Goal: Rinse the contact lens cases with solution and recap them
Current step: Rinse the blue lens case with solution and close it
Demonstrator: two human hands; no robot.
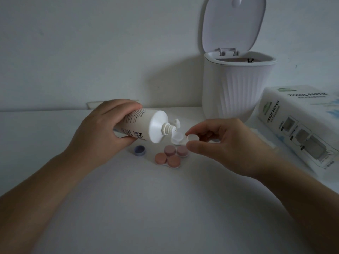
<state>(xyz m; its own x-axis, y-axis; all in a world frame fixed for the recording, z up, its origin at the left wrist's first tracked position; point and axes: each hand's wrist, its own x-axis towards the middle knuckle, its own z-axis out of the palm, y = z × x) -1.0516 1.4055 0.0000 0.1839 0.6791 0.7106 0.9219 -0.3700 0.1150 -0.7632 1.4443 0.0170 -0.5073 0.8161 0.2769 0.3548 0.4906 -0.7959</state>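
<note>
Currently, step in hand: you were rinsing, with one well of the white lens case uncapped and the bottle's nozzle tipped down right over it.
Left hand: your fingers were curled round the solution bottle, holding it nearly on its side with the nozzle pointing right and down; its flip cap hung open behind the nozzle.
Right hand: you pinched the capped end of the white lens case between thumb and fingertips, holding it just above the tabletop, the open well turned left toward the bottle.
Flow: whether solution was leaving the nozzle, I could not tell.
Other cases: two pink-capped cases lay closed on the tabletop, just near of the held case and touching each other.
Loose cap: a blue cap lay alone on the tabletop, left of the pink cases and below the bottle; by my judgement it belonged to the open well.
Surroundings: a white bin with its lid up stood far right, a tissue pack to its right.
Next move: you would likely need a gentle squeeze, then to tip the well out, set the bottle down and screw the blue cap back on.
Progress: judged early to middle, as the white case's second well was capped.
</note>
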